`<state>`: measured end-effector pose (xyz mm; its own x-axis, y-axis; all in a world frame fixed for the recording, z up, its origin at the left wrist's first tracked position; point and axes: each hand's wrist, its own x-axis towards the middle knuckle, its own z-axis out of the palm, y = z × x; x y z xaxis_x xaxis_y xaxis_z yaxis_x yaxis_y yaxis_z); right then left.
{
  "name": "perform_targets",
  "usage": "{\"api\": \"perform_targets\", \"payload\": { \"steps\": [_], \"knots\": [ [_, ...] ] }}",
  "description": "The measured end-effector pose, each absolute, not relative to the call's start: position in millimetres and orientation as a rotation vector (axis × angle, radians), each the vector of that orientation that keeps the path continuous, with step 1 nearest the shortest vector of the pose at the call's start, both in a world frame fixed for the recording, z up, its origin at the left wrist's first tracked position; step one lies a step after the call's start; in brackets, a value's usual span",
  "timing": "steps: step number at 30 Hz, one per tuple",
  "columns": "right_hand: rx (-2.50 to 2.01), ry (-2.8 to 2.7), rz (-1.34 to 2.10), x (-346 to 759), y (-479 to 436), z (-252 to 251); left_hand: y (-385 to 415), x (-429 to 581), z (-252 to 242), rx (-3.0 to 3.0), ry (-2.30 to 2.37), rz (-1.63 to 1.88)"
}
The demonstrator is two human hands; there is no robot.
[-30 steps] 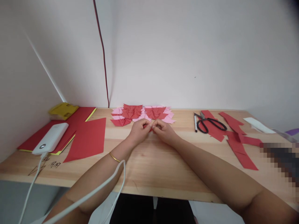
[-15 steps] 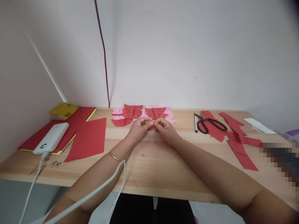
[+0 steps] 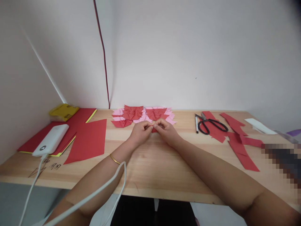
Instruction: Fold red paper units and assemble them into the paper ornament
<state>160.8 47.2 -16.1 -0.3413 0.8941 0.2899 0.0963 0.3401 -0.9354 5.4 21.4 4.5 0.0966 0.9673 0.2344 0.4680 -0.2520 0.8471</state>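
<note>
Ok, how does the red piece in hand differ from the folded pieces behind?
The red piece is pinched between left hand and right hand, mostly hidden; the folded pieces lie loose on the table, in view. The red piece is one; the folded pieces are many, red and pink. Both are paper.

Wooden table: folded papers, scissors, power bank

A small piece of red paper is held pinched between the fingertips of the left hand and the right hand, low over the worktop. Most of it is hidden by the fingers. Only a small red corner is seen beneath them, so its folded shape cannot be told.
</note>
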Motion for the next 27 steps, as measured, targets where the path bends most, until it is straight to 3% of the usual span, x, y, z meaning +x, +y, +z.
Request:
{"api": "perform_targets", "payload": {
  "steps": [8,22,27],
  "knots": [
    [-0.794,-1.563,1.343,159.3,48.1,-22.7,21.0,3.0,9.7,1.750,1.309,1.048],
    [-0.934,-1.661,1.222,159.2,46.8,-18.0,25.2,5.4,2.4,1.386,1.248,1.246],
    [-0.943,-1.806,1.024,160.2,45.8,-18.1,23.9,7.1,3.6,1.295,1.139,1.209]
  ]
}}
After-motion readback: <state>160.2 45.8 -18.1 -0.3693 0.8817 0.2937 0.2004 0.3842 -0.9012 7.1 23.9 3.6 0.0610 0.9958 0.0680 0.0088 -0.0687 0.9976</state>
